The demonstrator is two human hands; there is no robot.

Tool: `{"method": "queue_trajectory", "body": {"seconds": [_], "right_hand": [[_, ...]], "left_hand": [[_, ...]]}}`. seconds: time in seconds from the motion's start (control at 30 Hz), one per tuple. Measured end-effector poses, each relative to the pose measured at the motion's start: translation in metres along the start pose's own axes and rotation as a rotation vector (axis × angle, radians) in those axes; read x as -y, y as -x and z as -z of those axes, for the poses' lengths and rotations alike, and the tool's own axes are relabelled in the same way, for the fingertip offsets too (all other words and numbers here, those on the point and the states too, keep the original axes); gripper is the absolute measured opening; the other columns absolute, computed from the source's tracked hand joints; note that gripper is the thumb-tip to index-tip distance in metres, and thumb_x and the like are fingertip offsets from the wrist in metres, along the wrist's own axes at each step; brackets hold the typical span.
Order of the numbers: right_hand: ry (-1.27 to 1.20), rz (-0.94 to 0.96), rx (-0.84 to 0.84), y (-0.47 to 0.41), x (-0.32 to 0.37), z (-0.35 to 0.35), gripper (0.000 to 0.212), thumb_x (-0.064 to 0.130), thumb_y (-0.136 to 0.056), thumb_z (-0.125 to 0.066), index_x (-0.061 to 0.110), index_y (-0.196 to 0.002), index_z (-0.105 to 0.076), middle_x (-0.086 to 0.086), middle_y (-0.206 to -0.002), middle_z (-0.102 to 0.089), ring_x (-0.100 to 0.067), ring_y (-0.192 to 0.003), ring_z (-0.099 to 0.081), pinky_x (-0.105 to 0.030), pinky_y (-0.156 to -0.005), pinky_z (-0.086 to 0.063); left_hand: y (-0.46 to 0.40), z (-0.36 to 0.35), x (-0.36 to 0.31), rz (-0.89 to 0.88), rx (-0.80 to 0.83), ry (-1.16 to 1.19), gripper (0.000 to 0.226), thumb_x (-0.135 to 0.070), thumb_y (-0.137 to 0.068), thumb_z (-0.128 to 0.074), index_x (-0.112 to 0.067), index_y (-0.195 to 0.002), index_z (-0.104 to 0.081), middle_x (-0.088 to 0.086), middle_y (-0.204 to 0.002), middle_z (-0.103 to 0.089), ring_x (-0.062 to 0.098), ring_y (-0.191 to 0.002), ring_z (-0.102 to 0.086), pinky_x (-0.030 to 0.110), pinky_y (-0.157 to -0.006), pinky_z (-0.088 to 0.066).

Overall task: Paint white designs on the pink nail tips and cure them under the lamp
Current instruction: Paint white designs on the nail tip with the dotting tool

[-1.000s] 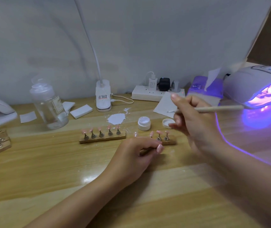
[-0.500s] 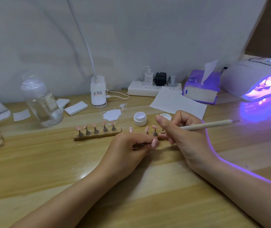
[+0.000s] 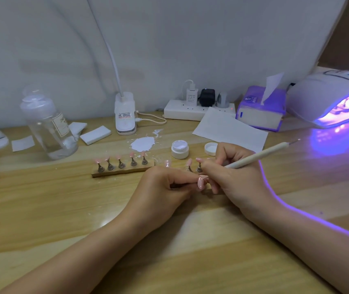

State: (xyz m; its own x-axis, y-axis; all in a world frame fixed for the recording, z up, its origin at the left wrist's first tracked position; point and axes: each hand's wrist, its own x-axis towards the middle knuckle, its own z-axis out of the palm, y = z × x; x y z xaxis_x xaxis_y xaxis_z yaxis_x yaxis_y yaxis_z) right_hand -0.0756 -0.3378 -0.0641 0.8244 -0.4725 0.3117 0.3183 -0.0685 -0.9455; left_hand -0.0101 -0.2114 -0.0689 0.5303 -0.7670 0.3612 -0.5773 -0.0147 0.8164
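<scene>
left hand (image 3: 165, 187) curls around a stand on the table (image 3: 63, 209), pinning it so the pink tip (image 3: 200, 181) doesn't shift. right hand (image 3: 231, 172) pinches the brush (image 3: 258, 155) like a pen, working end down at that tip, heel resting on the wood for control. white gel jar (image 3: 180, 148) sits open just behind, handy for reloading. lamp (image 3: 328, 96) glows at the right, ready for curing.

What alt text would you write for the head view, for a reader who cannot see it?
A person's right hand holds a brush over a pink nail tip that the left hand steadies on a wooden table. Behind are a rack of five pink tips, an open white jar and a lit lamp.
</scene>
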Motion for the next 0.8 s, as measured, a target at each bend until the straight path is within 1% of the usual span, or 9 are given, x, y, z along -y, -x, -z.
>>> {"method": "queue_trajectory", "body": {"seconds": [0.1,0.13,0.2,0.27,0.4,0.57,0.63,0.73,0.8], "right_hand": [[-0.021,-0.012,0.0,-0.0007,-0.0002,0.0,0.046,-0.009,-0.077,-0.059,0.015,-0.048,-0.034,-0.003,-0.031,-0.04,-0.015,-0.037,-0.054,-0.02,-0.045,-0.043],[-0.03,-0.018,-0.002,-0.0009,-0.0007,0.0002,0.046,-0.011,-0.078,-0.058,0.015,-0.048,-0.033,-0.003,-0.031,-0.04,-0.015,-0.037,-0.054,-0.02,-0.046,-0.044],[-0.034,-0.023,-0.001,-0.0012,-0.0009,0.0001,0.046,-0.011,-0.078,-0.058,0.014,-0.048,-0.034,-0.003,-0.031,-0.041,-0.015,-0.036,-0.054,-0.02,-0.046,-0.046],[-0.037,-0.028,0.006,-0.0014,-0.0007,0.0004,0.046,-0.01,-0.078,-0.059,0.015,-0.049,-0.034,-0.004,-0.031,-0.041,-0.016,-0.037,-0.054,-0.019,-0.045,-0.046],[-0.035,-0.031,0.026,-0.0013,-0.0002,0.0008,0.048,-0.005,-0.078,-0.062,0.019,-0.047,-0.036,-0.006,-0.033,-0.042,-0.016,-0.038,-0.055,-0.019,-0.045,-0.045],[-0.041,-0.026,0.034,-0.0014,-0.0003,-0.0002,0.05,-0.005,-0.079,-0.062,0.021,-0.044,-0.036,-0.005,-0.033,-0.042,-0.015,-0.037,-0.054,-0.018,-0.045,-0.044],[-0.039,-0.025,0.038,-0.0016,-0.0004,0.0,0.05,-0.005,-0.079,-0.062,0.021,-0.045,-0.036,-0.005,-0.033,-0.042,-0.015,-0.037,-0.054,-0.018,-0.045,-0.044],[-0.034,-0.028,0.041,-0.0015,-0.0007,0.0002,0.049,-0.005,-0.079,-0.062,0.02,-0.046,-0.036,-0.005,-0.033,-0.042,-0.015,-0.038,-0.054,-0.018,-0.045,-0.044],[-0.032,-0.025,0.04,-0.0015,-0.0011,0.0003,0.047,-0.005,-0.079,-0.062,0.018,-0.048,-0.035,-0.005,-0.033,-0.042,-0.015,-0.038,-0.054,-0.019,-0.045,-0.044]], "left_hand": [[-0.0001,0.0,0.0013,-0.019,0.006,-0.035,0.023,0.0,-0.084,-0.062,-0.018,-0.09,-0.075,-0.023,-0.08,-0.069,-0.009,-0.078,-0.043,0.024,-0.097,-0.04],[0.0001,0.0004,0.0023,-0.026,0.008,-0.047,0.023,0.0,-0.084,-0.062,-0.018,-0.09,-0.075,-0.021,-0.079,-0.069,-0.011,-0.077,-0.043,0.017,-0.093,-0.043],[0.0006,0.0013,0.0041,-0.036,0.011,-0.061,0.022,-0.001,-0.084,-0.063,-0.018,-0.089,-0.076,-0.019,-0.077,-0.07,-0.013,-0.075,-0.045,0.007,-0.084,-0.04],[0.0007,0.0014,0.0049,-0.042,0.011,-0.058,0.021,-0.001,-0.084,-0.063,-0.018,-0.089,-0.076,-0.018,-0.076,-0.07,-0.012,-0.074,-0.045,0.007,-0.084,-0.04],[0.0002,0.0003,0.002,-0.058,0.003,-0.062,0.023,0.0,-0.084,-0.063,-0.019,-0.09,-0.075,-0.029,-0.075,-0.066,-0.021,-0.077,-0.044,0.021,-0.091,-0.043],[0.0003,0.0,0.0016,-0.054,0.005,-0.06,0.022,0.001,-0.083,-0.063,-0.017,-0.089,-0.075,-0.029,-0.073,-0.064,-0.024,-0.075,-0.043,0.026,-0.094,-0.039],[0.0,0.0,0.002,-0.052,0.004,-0.067,0.023,0.001,-0.083,-0.063,-0.017,-0.089,-0.075,-0.028,-0.074,-0.065,-0.023,-0.077,-0.044,0.023,-0.093,-0.042],[-0.0001,0.0006,0.0029,-0.05,0.003,-0.079,0.02,-0.001,-0.084,-0.063,-0.016,-0.089,-0.076,-0.025,-0.075,-0.066,-0.022,-0.078,-0.045,0.009,-0.084,-0.043],[0.0001,0.0006,0.0031,-0.052,0.003,-0.076,0.02,-0.001,-0.084,-0.063,-0.015,-0.088,-0.076,-0.025,-0.075,-0.066,-0.023,-0.077,-0.045,0.009,-0.084,-0.043]]}}
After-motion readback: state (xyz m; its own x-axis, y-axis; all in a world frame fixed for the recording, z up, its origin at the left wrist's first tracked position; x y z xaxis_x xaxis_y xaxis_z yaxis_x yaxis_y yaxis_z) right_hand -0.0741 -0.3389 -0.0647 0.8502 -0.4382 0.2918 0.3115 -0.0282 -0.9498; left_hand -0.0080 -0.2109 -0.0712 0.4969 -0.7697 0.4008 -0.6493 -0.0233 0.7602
